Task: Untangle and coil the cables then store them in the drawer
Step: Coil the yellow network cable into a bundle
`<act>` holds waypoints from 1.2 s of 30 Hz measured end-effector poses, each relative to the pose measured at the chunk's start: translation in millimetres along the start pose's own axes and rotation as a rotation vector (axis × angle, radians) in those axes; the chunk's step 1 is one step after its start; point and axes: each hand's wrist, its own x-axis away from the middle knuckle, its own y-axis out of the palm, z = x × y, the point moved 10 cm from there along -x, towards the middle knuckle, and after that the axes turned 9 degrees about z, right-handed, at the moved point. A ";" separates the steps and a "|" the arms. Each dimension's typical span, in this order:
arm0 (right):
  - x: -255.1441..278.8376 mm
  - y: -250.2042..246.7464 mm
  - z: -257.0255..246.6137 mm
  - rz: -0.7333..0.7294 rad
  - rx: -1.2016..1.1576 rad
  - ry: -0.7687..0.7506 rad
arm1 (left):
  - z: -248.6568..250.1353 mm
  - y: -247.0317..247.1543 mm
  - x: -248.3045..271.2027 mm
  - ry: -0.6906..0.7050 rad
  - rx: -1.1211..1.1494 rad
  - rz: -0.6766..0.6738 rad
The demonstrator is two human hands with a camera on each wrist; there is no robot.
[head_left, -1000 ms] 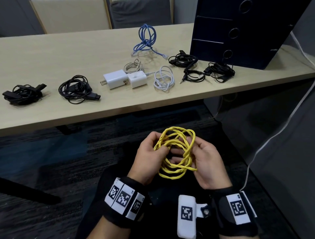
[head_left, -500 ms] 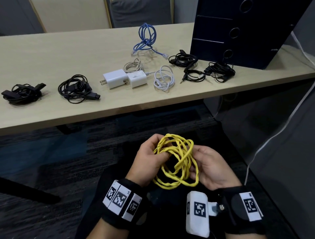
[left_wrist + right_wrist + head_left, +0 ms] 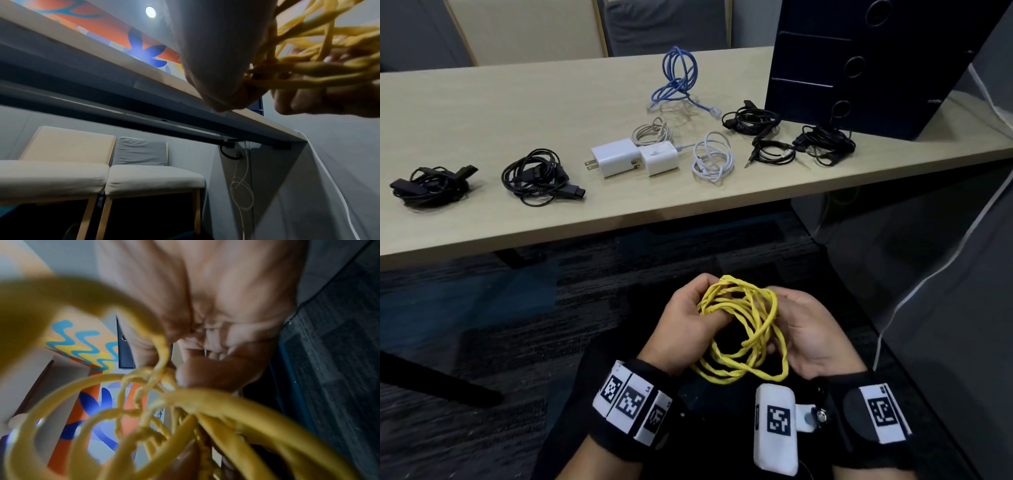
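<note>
A yellow twisted cable (image 3: 748, 329) hangs in loose loops between both hands, below the table's front edge, above my lap. My left hand (image 3: 693, 322) grips the upper strands, fingers curled round them. My right hand (image 3: 808, 334) holds the loops from the right, palm up, fingers curled under them. Both wrist views show the yellow cable (image 3: 320, 65) (image 3: 156, 410) close and blurred. A dark drawer cabinet (image 3: 866, 65) with round pull holes stands on the table at the back right, its drawers closed.
On the wooden table (image 3: 482, 113) lie two black cable bundles (image 3: 431, 186) (image 3: 539, 176) at the left, two white chargers (image 3: 633, 157), a white cable (image 3: 714, 157), a beige coil (image 3: 652, 132), a blue cable (image 3: 678, 78) and black cables (image 3: 791, 137) by the cabinet.
The yellow coil has turned and loosened, with loops drooping lower. Both hands shifted slightly toward me, and the right hand rolled more palm up.
</note>
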 end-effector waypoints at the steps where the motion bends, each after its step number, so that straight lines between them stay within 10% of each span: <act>1: -0.4 -0.9 -1.8 0.000 -0.011 -0.017 | -1.0 -0.6 0.2 -0.009 0.008 0.000; 6: 1.9 3.7 -6.8 -0.055 0.069 -0.129 | -6.7 -1.0 -1.0 -0.066 0.036 -0.030; 9: -1.1 -15.9 -29.0 0.221 0.372 -0.430 | -11.6 -4.2 -4.4 -0.086 0.064 0.029; 14: 5.3 -77.1 -53.5 0.627 0.201 -0.614 | -14.8 -18.4 -8.5 -0.116 0.094 0.126; 21: 17.1 -37.9 -61.3 0.062 0.152 -0.577 | -26.1 -41.2 -13.0 -0.148 -0.008 0.383; 29: 15.9 10.7 -52.4 0.237 1.093 -0.605 | -24.5 -13.4 -8.9 -0.170 -0.080 0.214; 36: 2.7 -32.7 -53.9 0.277 0.291 -0.447 | -23.1 -24.1 -10.2 -0.187 0.001 0.191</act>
